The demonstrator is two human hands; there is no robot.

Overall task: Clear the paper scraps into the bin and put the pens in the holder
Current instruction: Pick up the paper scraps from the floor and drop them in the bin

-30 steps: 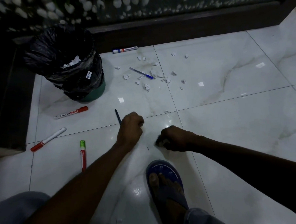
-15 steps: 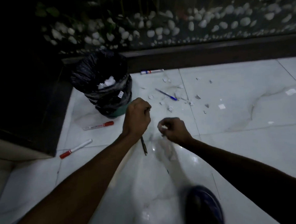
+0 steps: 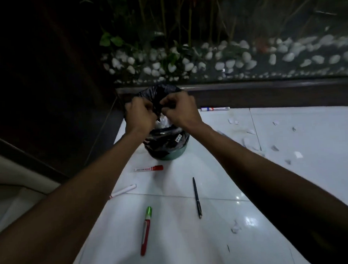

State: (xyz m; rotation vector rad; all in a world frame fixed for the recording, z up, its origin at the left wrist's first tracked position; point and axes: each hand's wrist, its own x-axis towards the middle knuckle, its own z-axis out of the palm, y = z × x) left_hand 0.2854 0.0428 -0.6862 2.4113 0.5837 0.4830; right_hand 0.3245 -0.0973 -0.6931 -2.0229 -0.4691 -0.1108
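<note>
Both arms stretched out, left hand (image 3: 141,115) and right hand (image 3: 180,109) curled into loose fists right over the round green bin with its black plastic liner (image 3: 166,144), white scraps (image 3: 163,122) showing inside; whether either fist grips anything, I cannot tell. Torn white paper scraps (image 3: 250,143) lie scattered right, and a slim dark pen (image 3: 196,197) lies on the glossy white tiled floor (image 3: 195,241)

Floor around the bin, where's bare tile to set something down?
Free: the tile between the black pen and the green-capped pen, and the patch between the bin and the black pen. Crowded: paper scraps litter the tile right of the bin; red-capped marker and white marker lie near its left front.
</note>
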